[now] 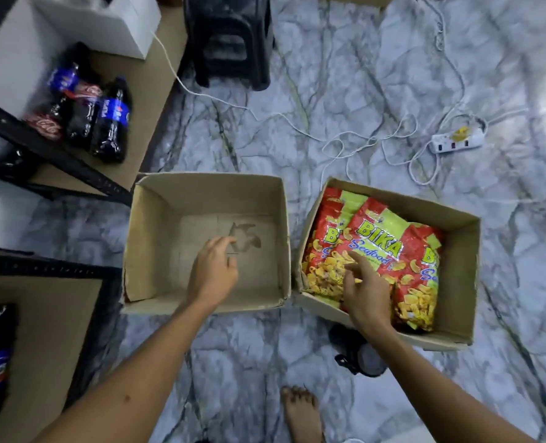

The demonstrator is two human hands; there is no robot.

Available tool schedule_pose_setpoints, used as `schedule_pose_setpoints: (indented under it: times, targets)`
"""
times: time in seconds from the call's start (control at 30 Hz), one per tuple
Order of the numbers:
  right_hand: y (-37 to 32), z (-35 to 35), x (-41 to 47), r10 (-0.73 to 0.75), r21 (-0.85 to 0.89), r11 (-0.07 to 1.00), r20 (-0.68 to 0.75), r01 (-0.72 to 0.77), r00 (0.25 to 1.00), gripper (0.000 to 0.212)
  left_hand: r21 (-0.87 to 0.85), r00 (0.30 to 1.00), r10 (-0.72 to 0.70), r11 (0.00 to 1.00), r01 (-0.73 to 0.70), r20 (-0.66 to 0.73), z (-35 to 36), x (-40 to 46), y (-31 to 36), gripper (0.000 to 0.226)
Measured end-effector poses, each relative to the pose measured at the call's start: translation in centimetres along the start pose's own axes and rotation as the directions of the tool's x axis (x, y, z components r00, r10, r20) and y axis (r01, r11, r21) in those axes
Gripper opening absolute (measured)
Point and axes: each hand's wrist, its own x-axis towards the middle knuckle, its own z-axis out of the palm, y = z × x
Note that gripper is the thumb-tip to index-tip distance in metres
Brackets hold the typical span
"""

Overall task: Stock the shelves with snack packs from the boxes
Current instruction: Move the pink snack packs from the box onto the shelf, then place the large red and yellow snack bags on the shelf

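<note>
Two cardboard boxes sit side by side on the marble floor (345,91): the left box (156,219) holds nothing, the right box (457,276) holds snack packs (377,247); left hand (212,273) hovers loose-fingered, right hand (366,292) spreads over the packs

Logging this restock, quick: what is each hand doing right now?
Left hand: open, holding nothing, over the empty box.
Right hand: open, fingers over the snack packs, gripping none.
</note>
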Motion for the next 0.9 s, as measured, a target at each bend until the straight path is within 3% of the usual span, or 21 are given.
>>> schedule_pose_setpoints:
  times: [0.13,0.23,0.33,0.4,0.6,0.9]
  targets:
    - [5.8,-6.5,1.4,0.042,-0.183,0.979,-0.239,-0.087,0.97,0.043,-0.05,0.984,0.142,0.989,-0.137,0.105,1.2,0.0,6.3,0.033]
    - [10.3,-11.6,2.8,0.194,-0.273,0.924,-0.268,-0.268,0.944,0.064,-0.059,0.971,0.168,0.985,-0.16,0.168,2.5,0.8,11.0,0.037]
    - [13.0,-15.1,3.6,0.394,-0.097,0.909,-0.12,-0.406,0.911,0.077,-0.041,0.964,0.092,0.996,-0.084,0.25,4.6,2.1,14.7,0.057]
    - [14.9,-16.1,3.4,0.431,-0.018,0.901,-0.07,-0.433,0.9,0.082,-0.009,0.949,0.042,0.999,-0.041,0.312,6.5,2.7,16.1,0.066]
    - [18.7,-17.6,3.3,0.513,-0.004,0.855,-0.147,-0.519,0.846,0.075,0.109,0.963,-0.026,0.994,-0.004,0.269,11.3,4.0,18.1,0.063]
    - [21.9,-17.4,1.3,0.546,0.167,0.838,-0.214,-0.52,0.81,0.083,-0.059,0.962,0.0,0.998,0.017,0.273,12.7,3.2,17.0,0.056]
